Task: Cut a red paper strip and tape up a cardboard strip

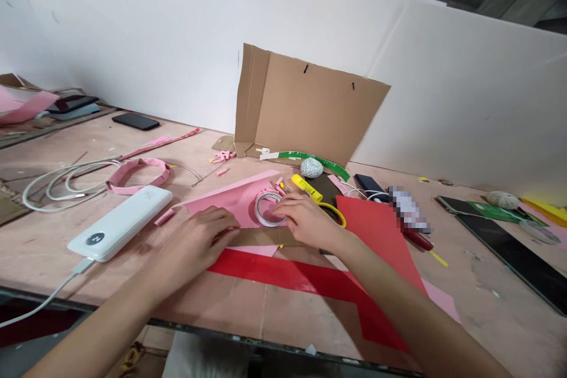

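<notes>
My left hand [199, 236] rests with curled fingers on a pink paper sheet [230, 201], at its near edge, above a cardboard strip [261, 237]. My right hand [303, 221] lies on the sheet's far side, its fingertips beside a roll of clear tape [268, 209]. Several small pink paper pieces [278, 186] sit just beyond those fingers. A yellow highlighter [307, 188] lies past my right hand. A red paper sheet [301, 277] runs beneath both forearms. Neither hand appears to hold anything.
A white power bank [119, 223] with a cable lies left of my left hand, near a pink paper band [139, 174] and coiled white cable [66, 186]. A cardboard panel [305, 97] stands behind. A speckled ball [312, 168], phones and a black slab [514, 260] share the wooden table [478, 283].
</notes>
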Demonstrator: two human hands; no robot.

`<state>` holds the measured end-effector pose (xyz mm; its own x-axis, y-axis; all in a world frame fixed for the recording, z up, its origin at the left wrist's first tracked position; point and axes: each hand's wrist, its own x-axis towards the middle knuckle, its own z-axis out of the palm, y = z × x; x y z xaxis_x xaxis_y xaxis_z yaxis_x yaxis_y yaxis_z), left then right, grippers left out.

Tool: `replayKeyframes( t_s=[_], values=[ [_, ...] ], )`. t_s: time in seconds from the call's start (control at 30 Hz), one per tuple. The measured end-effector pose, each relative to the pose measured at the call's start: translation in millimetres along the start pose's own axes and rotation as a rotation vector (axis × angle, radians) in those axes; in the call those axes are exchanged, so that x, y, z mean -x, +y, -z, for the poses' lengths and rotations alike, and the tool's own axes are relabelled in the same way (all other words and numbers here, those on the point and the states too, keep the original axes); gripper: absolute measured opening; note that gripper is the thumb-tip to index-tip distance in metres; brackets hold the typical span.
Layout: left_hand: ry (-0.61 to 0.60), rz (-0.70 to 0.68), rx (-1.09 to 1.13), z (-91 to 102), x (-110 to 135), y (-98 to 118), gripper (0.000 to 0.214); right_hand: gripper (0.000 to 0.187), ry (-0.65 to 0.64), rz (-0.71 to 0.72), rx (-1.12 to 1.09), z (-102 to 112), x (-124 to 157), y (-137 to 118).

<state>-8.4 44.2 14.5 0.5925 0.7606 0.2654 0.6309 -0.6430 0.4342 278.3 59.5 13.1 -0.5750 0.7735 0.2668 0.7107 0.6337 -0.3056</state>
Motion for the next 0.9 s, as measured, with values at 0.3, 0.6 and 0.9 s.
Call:
replayKeyframes(
  t_s=[0.3, 0.6, 0.9],
  values=[
    [0.030, -0.008, -0.016, -1.3, 2, -1, 0.031, 0.017, -0.052, -0.063, -0.148, 1, -2, -10],
    [0.083, -0.033, 0.104, -1.8, 9, 8, 0.050, 0.012, 0.015, -0.177, -0.383, 24, 8, -61],
    [0.036, -0.110, 0.269, 3.4, 6, 14, 0.020, 0.022, -0.049, -0.238, -0.670, 22, 17, -78]
  ],
)
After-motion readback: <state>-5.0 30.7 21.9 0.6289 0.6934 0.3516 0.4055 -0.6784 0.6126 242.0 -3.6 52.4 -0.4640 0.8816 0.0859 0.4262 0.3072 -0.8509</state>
